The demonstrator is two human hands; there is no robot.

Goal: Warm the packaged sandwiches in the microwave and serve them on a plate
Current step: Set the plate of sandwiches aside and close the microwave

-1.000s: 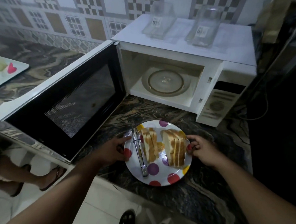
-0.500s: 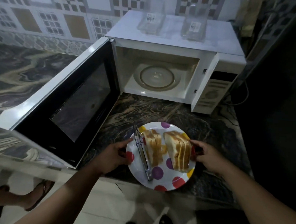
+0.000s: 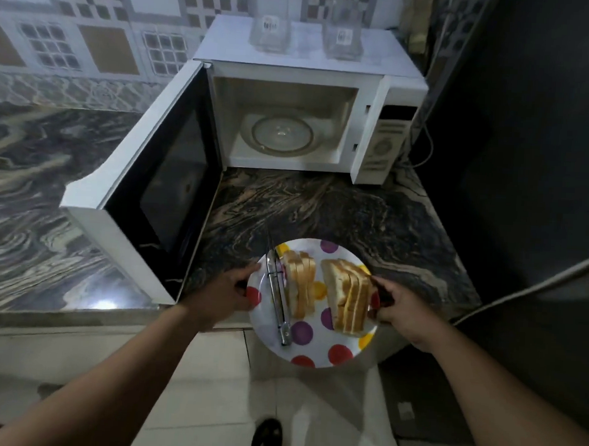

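Polka-dotted in red, purple and yellow, the plate (image 3: pixel 314 346) is held at both sides, partly past the front edge of the dark marbled bench (image 3: pixel 338 208) and over the floor. From the head view, the left hand (image 3: pixel 226 292) grips its left rim with curled fingers, and the right hand (image 3: pixel 396 305) grips the right rim the same way. Two stacks of sandwiches (image 3: pixel 323 289) stand on the plate, with metal tongs (image 3: pixel 277 297) lying just beside the left stack. Behind, the microwave (image 3: pixel 313 97) stands with its door (image 3: pixel 145 187) swung wide and the glass turntable (image 3: pixel 282 135) bare; two clear containers (image 3: pixel 304 35) sit on top. I judge the warming done and the serving step in hand. Next comes carrying the plate level, so the upright slices and loose tongs do not slide.
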